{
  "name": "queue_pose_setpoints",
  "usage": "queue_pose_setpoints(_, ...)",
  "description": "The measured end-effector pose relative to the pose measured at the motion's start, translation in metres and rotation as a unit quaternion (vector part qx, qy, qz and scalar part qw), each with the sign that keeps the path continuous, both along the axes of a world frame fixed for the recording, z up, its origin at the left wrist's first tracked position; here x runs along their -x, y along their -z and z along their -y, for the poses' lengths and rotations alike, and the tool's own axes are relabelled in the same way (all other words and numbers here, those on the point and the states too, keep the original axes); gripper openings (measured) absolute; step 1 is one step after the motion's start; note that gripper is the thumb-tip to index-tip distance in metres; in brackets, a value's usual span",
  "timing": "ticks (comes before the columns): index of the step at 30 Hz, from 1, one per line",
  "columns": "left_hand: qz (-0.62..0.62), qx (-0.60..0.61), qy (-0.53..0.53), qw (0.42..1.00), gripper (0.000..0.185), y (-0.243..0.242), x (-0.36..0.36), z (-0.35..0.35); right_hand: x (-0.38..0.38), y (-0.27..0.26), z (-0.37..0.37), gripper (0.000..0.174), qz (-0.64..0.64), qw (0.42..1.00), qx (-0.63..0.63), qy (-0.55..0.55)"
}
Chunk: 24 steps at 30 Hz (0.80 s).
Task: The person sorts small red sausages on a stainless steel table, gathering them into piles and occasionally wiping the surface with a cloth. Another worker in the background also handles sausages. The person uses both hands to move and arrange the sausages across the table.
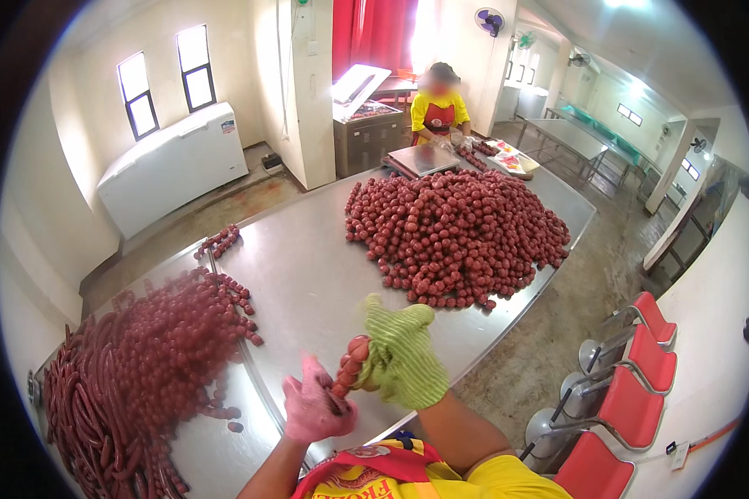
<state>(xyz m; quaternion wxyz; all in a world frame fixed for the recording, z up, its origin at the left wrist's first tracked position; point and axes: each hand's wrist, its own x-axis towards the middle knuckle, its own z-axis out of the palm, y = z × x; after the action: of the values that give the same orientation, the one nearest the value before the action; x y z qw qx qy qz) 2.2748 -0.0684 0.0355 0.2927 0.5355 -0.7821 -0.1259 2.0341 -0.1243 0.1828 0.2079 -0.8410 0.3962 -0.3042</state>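
Observation:
A short string of round red sausage links (352,362) is held up between my two gloved hands over the steel table. My left hand (318,405), in a pink knit glove, grips its lower end. At its upper part is my right hand (407,355), in a green striped knit glove, with fingers curled behind the links. Left of my hands lies a pile of sausages (143,368), long ones at its outer side and small round links towards me. Ahead of my right hand rises a large heap of round sausage links (455,237).
The steel table (287,274) has a raised seam at left. At its far end are a flat scale (423,159), plastic packs (509,161) and a co-worker (438,109) handling sausages. Red chairs (630,405) line the right wall; a white chest freezer (175,168) stands left.

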Motion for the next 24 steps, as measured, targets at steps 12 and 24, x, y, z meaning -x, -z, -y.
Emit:
queue_pose_setpoints(12,0.121,-0.156,0.195,0.961,0.044,-0.075,0.009,0.053,0.003,0.104,-0.002,0.017,0.059,0.973,-0.194,-0.113)
queue_pose_setpoints(24,0.411,-0.321,0.488,0.7,0.039,-0.113,0.066,0.055,0.112,0.147,-0.057,0.021,-0.107,0.901,-0.361,-0.215)
